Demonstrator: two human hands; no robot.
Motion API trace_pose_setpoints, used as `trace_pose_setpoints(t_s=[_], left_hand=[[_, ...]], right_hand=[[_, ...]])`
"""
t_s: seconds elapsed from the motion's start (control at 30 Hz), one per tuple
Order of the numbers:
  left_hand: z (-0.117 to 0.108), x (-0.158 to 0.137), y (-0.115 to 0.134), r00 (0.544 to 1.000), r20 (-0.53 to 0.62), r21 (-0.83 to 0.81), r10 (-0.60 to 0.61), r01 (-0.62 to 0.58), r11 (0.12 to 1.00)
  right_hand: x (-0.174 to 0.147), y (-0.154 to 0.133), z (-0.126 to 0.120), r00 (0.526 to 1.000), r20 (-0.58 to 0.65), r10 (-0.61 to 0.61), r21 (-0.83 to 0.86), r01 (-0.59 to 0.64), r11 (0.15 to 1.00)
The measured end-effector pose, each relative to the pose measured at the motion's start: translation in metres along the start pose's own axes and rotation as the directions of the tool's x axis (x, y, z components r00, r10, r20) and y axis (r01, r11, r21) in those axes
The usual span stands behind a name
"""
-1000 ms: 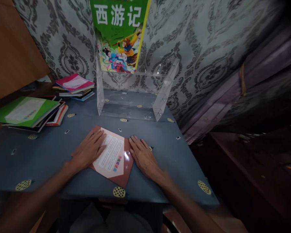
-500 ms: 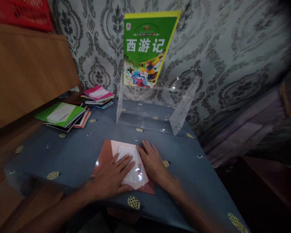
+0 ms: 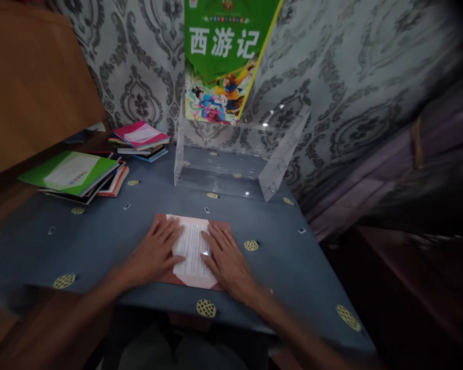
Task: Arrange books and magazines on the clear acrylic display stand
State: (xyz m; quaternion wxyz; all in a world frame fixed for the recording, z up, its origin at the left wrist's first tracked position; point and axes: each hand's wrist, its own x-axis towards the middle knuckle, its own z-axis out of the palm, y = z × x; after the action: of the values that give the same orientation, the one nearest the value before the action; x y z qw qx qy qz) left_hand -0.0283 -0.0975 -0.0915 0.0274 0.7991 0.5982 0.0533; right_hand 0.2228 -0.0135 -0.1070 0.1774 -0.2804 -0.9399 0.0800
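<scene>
Across the upper frame, grey patterned wall (image 3: pixel 332 77); below, table (image 3: pixel 100 246) with blue-grey cover, yellow pineapple print. Upper left, wooden cabinet (image 3: pixel 34 82); right side, purplish curtain (image 3: pixel 351 190), dim. Upper centre, clear rack (image 3: pixel 281 162) on table, green picture book (image 3: pixel 224 67) upright at it, top cut off. Left, two book piles, nearer one green-topped (image 3: pixel 77 172), farther one pink-topped (image 3: pixel 142 134).

Book (image 3: pixel 193 252) lies flat, lower centre, near table's front edge: reddish-brown, pale middle panel, columns of small text, glare spot. Left hand (image 3: pixel 154 252) on its left part, right hand (image 3: pixel 229 262) on its right part; fingers of both extended, not gripping.

Versus half a second ago: book sat skewed, now squarer to frame; left hand was over its middle, now at left.
</scene>
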Motion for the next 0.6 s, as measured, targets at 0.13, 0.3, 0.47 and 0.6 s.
trace_pose_setpoints(t_s=[0.13,0.3,0.47,0.6], left_hand=[[-0.002,0.001,-0.024,0.989,-0.064,0.033,-0.133,0.135,0.99],[-0.011,-0.002,-0.016,0.977,-0.16,0.08,-0.142,0.156,0.985],[-0.009,-0.015,0.021,0.982,-0.176,-0.034,0.064,-0.071,0.997],[-0.004,-0.02,0.042,0.978,-0.128,-0.04,0.164,-0.171,0.985]], right_hand=[[-0.017,0.007,-0.009,0.997,0.06,0.056,-0.085,-0.05,0.995],[-0.034,0.005,-0.021,0.987,0.129,0.097,-0.088,-0.086,0.992],[-0.052,0.0,-0.033,0.981,0.159,0.114,-0.031,-0.11,0.993],[-0.061,-0.002,-0.036,0.983,0.158,0.094,-0.006,-0.094,0.996]])
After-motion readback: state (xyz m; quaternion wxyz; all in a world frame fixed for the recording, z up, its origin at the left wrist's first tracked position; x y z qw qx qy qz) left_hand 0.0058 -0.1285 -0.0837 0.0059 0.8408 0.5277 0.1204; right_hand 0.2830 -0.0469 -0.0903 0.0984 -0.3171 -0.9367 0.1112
